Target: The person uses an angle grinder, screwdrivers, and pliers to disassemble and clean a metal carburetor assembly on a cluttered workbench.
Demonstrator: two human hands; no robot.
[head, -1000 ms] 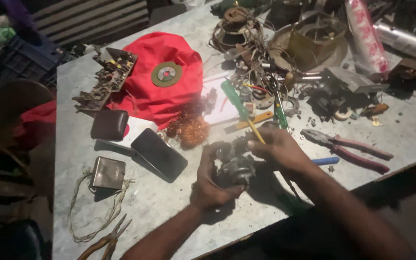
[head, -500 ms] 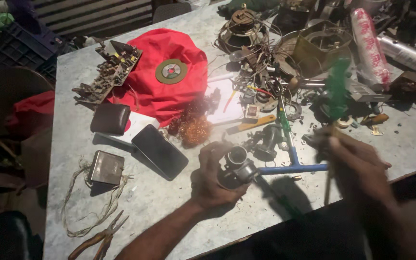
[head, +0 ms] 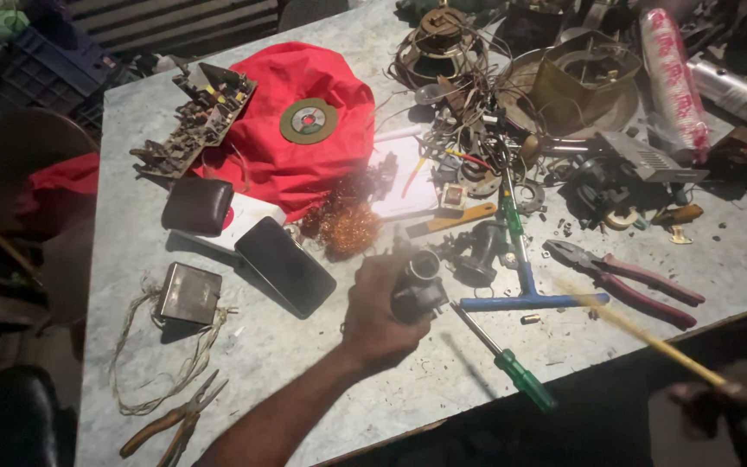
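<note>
My left hand [head: 380, 313] grips a small dark metal part [head: 418, 284] with a round opening, held just above the grey table [head: 304, 380]. A green-handled screwdriver [head: 519, 374] lies slanted beside it, its tip close to the part. At the lower right, off the table edge, my right hand [head: 728, 413] is blurred and closed around a long thin yellow rod [head: 633, 333] that slants up over the table edge.
Blue T-handled tool [head: 529, 298] and red-handled pliers [head: 637, 278] lie right of the part. A black phone [head: 285, 264], copper wire tuft [head: 343, 227], red cloth [head: 304, 147], small metal box [head: 188, 294] and orange pliers [head: 175, 422] lie left. Scrap metal [head: 564, 86] crowds the far right.
My right hand left the part, swung right with the green screwdriver, then dropped below the table edge and now holds a yellow rod. The green screwdriver lies on the table. My left hand stayed.
</note>
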